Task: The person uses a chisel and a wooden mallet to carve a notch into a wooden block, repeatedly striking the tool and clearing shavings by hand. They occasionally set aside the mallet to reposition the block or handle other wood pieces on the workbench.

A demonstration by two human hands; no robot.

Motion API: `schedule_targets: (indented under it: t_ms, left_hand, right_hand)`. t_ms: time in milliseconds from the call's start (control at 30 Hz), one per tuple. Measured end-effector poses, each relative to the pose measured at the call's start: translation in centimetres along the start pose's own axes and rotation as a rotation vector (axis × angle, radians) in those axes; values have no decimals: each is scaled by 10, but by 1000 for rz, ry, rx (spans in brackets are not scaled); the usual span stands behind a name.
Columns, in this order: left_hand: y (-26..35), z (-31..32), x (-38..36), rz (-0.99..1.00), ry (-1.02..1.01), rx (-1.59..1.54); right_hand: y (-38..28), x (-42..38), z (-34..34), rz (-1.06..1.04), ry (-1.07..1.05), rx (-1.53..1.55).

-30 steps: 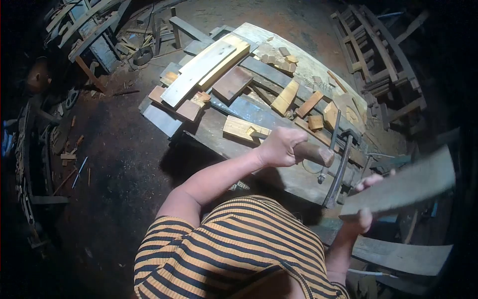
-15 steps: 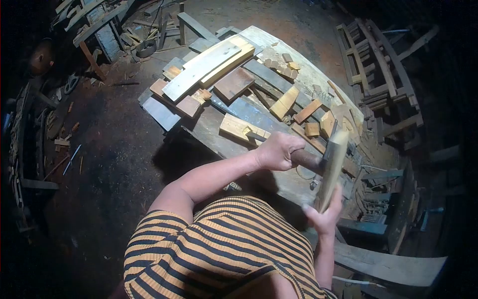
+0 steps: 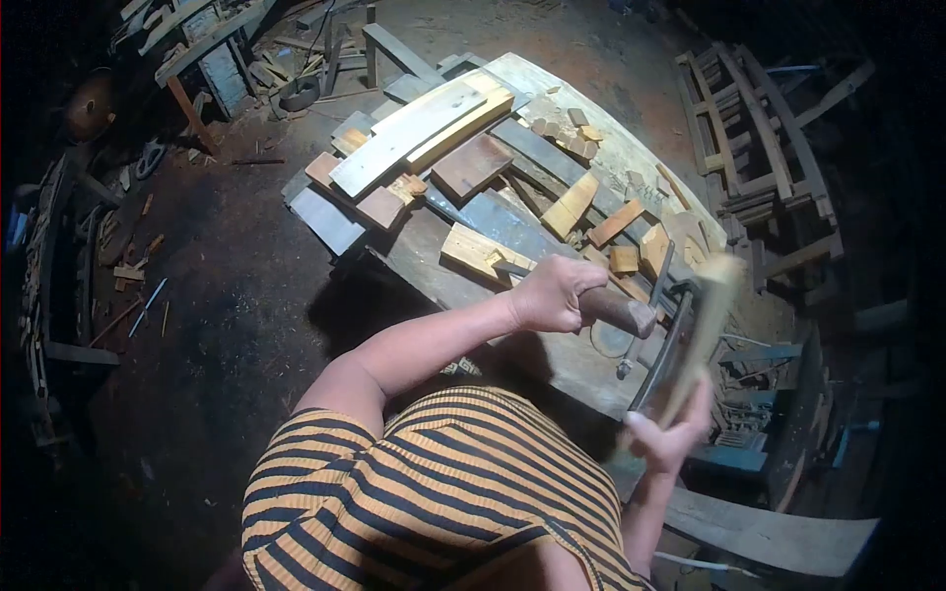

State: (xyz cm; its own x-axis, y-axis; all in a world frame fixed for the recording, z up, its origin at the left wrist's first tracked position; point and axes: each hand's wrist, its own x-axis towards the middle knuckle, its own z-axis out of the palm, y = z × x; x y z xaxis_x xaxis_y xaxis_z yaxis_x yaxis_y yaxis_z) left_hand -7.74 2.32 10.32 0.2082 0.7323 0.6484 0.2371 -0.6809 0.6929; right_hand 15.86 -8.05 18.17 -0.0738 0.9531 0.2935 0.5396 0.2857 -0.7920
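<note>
Nearest is the person's striped orange-and-black shirt (image 3: 434,492), with no writing on it that I can read; just beyond it the right hand (image 3: 670,438) is clamped round the lower end of a pale wooden slat (image 3: 702,330), which stands tilted and motion-blurred, its top leaning away over the bench edge; the left hand (image 3: 552,294) is closed tight on a thick round wooden handle (image 3: 619,309), the butt end sticking out past the fist toward the slat, the working end hidden under the hand; a metal clamp bar (image 3: 658,357) lies on the workbench (image 3: 443,281) just beside the slat; further on the bench carries a jumble of offcuts, more than a dozen, among them one long pale plank (image 3: 409,133) lying on top of a yellowish one, a dark square board (image 3: 471,164) and several small blocks; I see no labels or brands anywhere; beyond, on the right, a stack of wooden frames (image 3: 759,138) leans in the dark; to the far left, scrap timber (image 3: 202,44) litters the floor.
</note>
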Motion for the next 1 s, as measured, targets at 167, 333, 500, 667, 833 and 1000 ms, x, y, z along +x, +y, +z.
schedule_targets:
  t_ms: [167,333,500,667,833,1000]
  left_hand:
    - [-1,1,1,18,26,-9]
    - [1,-8,1,17,-4,-9]
    - [-21,-49,3,50,274,-363]
    - [-33,-100,-3,-357,683,-693]
    - [-46,-108,-7,-303,708,-797]
    - [-48,-110,-9,-294,686,-810]
  right_hand:
    - [22,-12,13,-95,214,603]
    - [12,2,24,161,-155,266]
    - [13,8,30,208,-108,240]
    - [28,-4,52,192,-223,184]
    - [36,-8,60,192,-246,191]
    - [24,-5,61,256,-269,189]
